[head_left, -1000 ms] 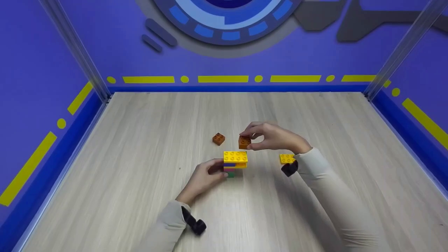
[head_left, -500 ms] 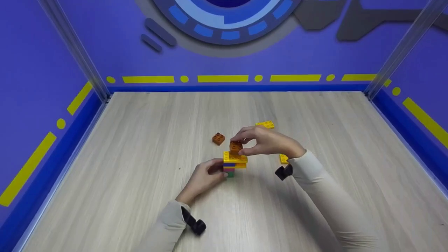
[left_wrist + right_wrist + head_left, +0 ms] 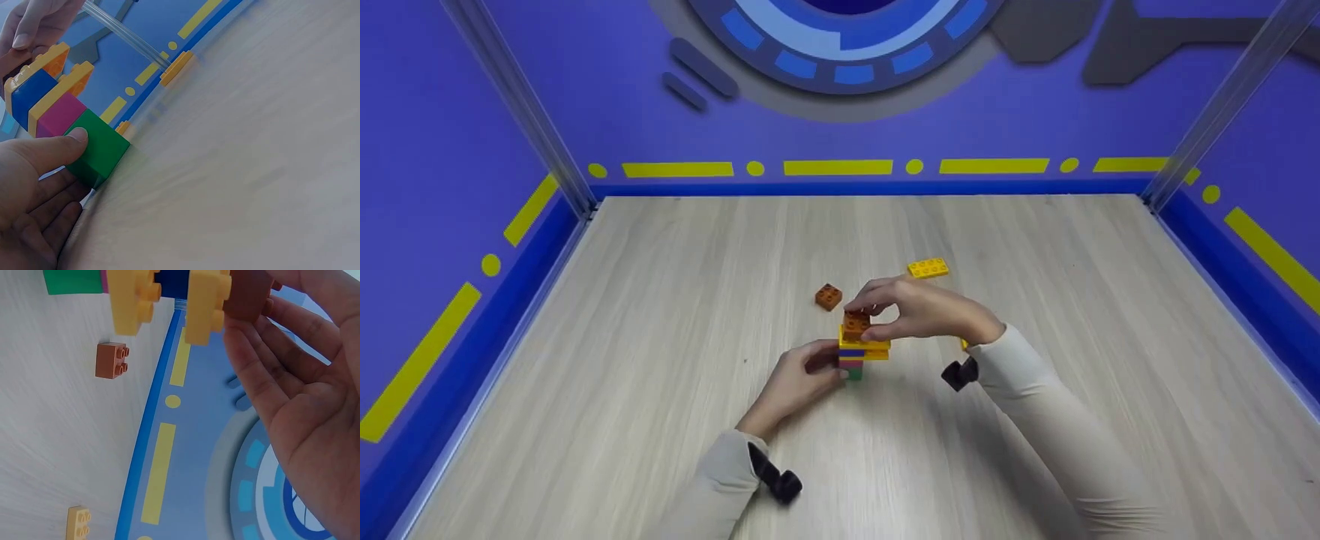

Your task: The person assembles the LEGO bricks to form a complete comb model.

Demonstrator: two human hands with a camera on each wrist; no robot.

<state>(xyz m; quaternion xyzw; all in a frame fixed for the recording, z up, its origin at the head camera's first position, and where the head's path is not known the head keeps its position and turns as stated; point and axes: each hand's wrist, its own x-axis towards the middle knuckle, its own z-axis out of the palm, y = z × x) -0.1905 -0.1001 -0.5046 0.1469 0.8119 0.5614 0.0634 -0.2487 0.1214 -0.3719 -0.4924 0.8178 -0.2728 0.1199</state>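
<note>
A tower of toy building bricks stands on the table in the head view. From the bottom it has a green brick, a pink brick, a yellow plate, a blue brick and another yellow plate. My left hand grips the tower low down, its thumb on the green brick. My right hand pinches an orange-brown brick between thumb and fingers, right at the studs of the upper yellow plate, over its left end. Both yellow plates overhang the tower to the right.
Behind the tower lies a loose orange-brown brick. A yellow eight-stud brick rests farther back, beyond my right hand. Another yellow piece is mostly hidden by my right wrist. Blue panels wall the table's back and sides.
My right hand has carried the orange-brown brick left and nearer, from behind the tower onto its top left. The rear yellow brick has come into view. My left hand stays put.
</note>
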